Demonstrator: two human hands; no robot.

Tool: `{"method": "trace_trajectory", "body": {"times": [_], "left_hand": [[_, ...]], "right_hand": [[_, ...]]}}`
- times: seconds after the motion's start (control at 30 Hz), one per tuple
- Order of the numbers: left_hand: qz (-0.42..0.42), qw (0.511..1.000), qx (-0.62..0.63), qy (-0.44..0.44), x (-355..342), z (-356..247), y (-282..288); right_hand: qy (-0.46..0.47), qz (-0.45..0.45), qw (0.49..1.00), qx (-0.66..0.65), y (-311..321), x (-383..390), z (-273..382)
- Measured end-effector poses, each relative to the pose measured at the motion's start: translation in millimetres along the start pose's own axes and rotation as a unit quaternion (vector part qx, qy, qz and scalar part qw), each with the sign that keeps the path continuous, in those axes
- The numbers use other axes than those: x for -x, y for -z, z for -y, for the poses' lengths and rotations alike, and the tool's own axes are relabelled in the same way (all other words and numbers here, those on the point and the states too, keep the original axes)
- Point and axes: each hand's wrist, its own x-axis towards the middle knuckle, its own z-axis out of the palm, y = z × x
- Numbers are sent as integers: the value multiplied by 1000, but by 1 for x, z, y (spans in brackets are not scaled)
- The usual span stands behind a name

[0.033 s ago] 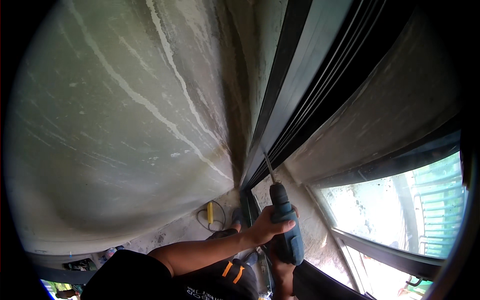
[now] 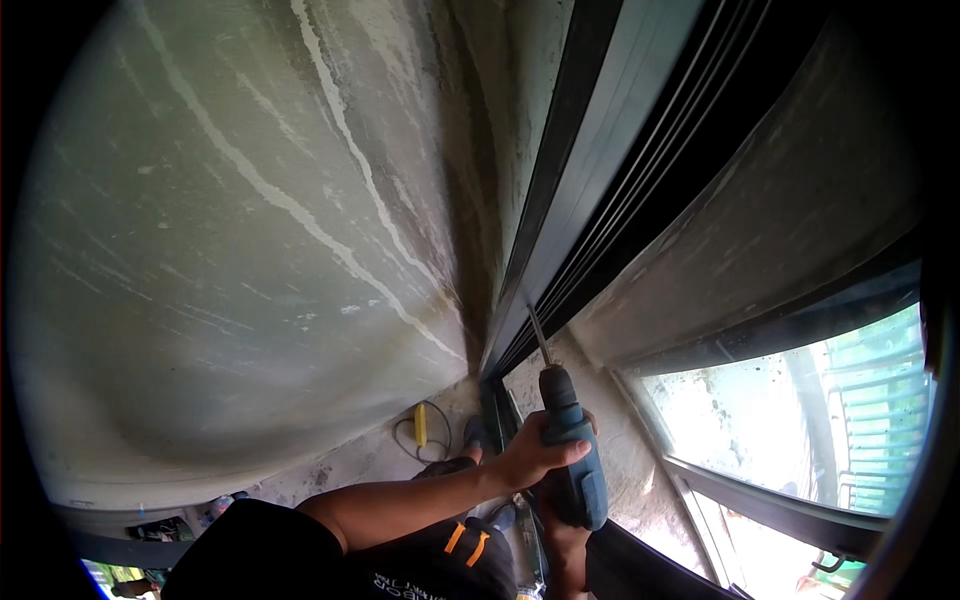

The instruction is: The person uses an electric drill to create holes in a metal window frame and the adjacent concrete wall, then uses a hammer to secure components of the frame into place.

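Observation:
A teal and black power drill (image 2: pixel 578 480) points up and away from me, the tip of its long bit (image 2: pixel 540 334) against the pale inner face of a tall dark metal frame (image 2: pixel 585 150). My left hand (image 2: pixel 540 450) grips the drill's body from the left, thumb across its top and fingers round the far side. My right hand (image 2: pixel 560 535) is at the rear underneath, closed on the drill; most of its fingers are hidden behind the tool.
A streaked plaster wall (image 2: pixel 240 260) fills the left. A yellow item with a looped cable (image 2: pixel 420 426) lies on the concrete floor (image 2: pixel 370 450) near my feet (image 2: pixel 472 440). Assorted items (image 2: pixel 160 530) sit at the lower left. A bright glazed opening (image 2: pixel 760 420) is at the right.

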Motion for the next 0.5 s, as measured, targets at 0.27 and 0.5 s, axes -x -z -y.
{"method": "trace_trajectory", "body": {"times": [0.27,0.5], "left_hand": [[0,1000,4,-1,-2,0,0],[-2,1000,7,-8,-1,-5,-3]], "right_hand": [[8,-2,1000,-1,0,-1,1],[14,-4,1000,-4,3,-3,5]]}}
